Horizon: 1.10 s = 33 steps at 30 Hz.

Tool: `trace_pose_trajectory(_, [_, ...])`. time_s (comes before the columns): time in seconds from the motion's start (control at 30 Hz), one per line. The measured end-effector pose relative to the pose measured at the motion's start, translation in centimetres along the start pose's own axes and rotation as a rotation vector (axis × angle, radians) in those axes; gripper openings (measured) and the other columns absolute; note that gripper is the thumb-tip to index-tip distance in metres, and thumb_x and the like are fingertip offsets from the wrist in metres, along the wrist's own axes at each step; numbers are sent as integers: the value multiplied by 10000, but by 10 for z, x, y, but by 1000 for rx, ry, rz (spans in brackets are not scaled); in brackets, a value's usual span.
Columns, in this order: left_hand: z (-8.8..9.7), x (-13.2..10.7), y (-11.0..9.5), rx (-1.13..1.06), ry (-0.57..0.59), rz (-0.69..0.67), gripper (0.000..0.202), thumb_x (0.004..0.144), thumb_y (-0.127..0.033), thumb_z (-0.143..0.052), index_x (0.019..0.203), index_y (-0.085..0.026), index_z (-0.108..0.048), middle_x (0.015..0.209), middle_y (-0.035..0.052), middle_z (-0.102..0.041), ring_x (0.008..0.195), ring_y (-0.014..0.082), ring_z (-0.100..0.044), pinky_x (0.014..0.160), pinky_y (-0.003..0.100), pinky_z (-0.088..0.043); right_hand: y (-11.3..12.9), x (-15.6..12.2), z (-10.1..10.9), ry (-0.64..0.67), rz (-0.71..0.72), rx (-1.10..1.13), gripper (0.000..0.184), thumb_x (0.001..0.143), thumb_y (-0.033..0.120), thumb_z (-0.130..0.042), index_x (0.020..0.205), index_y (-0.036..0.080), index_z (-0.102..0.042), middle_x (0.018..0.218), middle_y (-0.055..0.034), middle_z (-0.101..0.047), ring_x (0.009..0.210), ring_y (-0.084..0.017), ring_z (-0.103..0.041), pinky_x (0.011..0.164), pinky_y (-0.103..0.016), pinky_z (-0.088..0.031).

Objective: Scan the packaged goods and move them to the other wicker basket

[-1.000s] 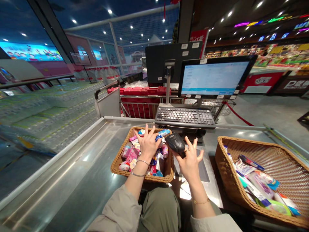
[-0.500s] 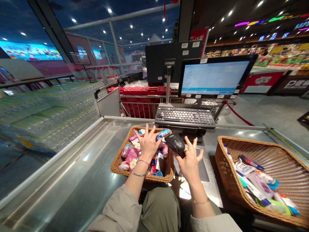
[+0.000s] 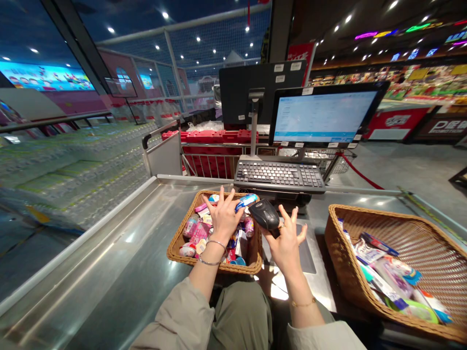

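Two wicker baskets. Left basket: heaped small packets. Right basket: fewer, lying flat. Left hand pinches one blue packet over the left basket. Right hand grips one scanner, outer fingers splayed.

I see a black scanner, a blue-and-white packet, pink packets in the tan woven basket, a second tan woven basket with multicoloured packs, and the shiny grey counter.
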<state>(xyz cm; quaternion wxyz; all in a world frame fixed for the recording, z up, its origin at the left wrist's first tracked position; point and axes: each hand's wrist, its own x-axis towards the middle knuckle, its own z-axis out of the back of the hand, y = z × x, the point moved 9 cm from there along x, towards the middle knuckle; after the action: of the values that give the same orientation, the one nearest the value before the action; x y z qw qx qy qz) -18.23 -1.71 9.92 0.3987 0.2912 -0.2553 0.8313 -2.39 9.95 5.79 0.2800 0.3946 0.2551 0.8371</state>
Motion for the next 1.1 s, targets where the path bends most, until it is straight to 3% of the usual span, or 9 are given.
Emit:
trace_pose_trajectory(0.27, [1,0,0,2,-4,2,137,918,-362,-668,992,-278,-746,1390,50,-651,1480,375,-383,1150,780,147,2,1,-1,15,5,-3,314,938,449,-526,982,202,-715,1558,-139,-474,1565,-379,-139,1132,-785,-27])
trace_pose_trajectory(0.73, [4,3,4,13,-3,21,154,923,-341,-651,1010,-272,-757,1381,75,-655,1479,380,-380,1161,790,86,6,-1,1,19,52,-29,242,935,371,-537,995,211,-709,1562,-127,-471,1566,-384,-132,1121,-798,-39])
trace_pose_trajectory(1.1, [4,6,9,15,-16,35,130,913,-318,-667,992,-272,-760,1380,67,-656,1466,388,-400,1139,792,138,7,-1,0,58,47,-15,277,931,420,-540,1004,221,-717,1590,-109,-435,1571,-385,-99,1128,-787,-11])
